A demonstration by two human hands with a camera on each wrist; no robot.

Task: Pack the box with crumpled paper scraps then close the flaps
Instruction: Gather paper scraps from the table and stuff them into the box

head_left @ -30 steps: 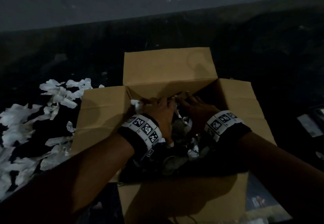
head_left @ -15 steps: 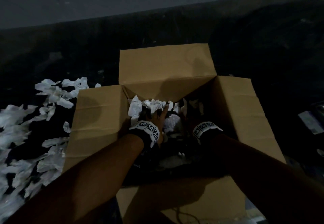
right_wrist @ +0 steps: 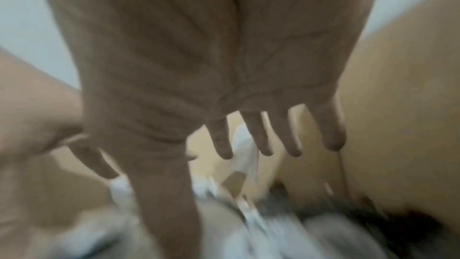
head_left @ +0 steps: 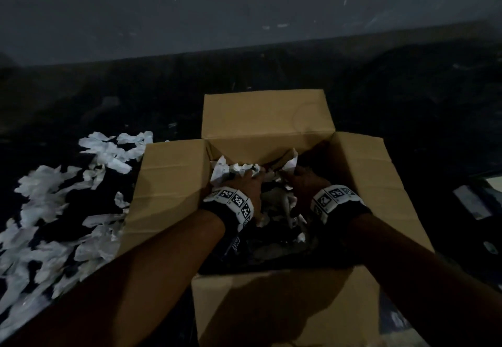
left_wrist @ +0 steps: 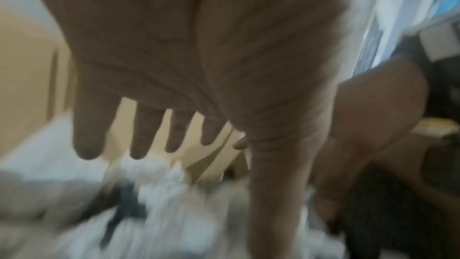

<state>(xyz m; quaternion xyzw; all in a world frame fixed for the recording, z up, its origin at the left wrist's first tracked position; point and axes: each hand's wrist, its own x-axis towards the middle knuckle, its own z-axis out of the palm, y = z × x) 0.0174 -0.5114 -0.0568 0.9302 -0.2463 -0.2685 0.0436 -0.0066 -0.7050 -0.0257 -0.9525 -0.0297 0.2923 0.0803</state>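
Your forearms are reaching over the near flap (head_left: pixel 285 303) into the open cardboard box (head_left: pixel 173 183). Your left hand (head_left: pixel 241 183) and right hand (head_left: pixel 304 180) are hovering palm-down with fingers spread, grasping nothing, over crumpled paper scraps (head_left: pixel 236 168) inside. More scraps (head_left: pixel 54 210) are lying outside, left of the box.

A: How do the hands sit?
B: Left hand (head_left: pixel 245 183) and right hand (head_left: pixel 305 180) reach forward side by side, palms down, each wrist wearing a marker band.
A: Fingers?
B: Straight and spread on both; neither holds anything.
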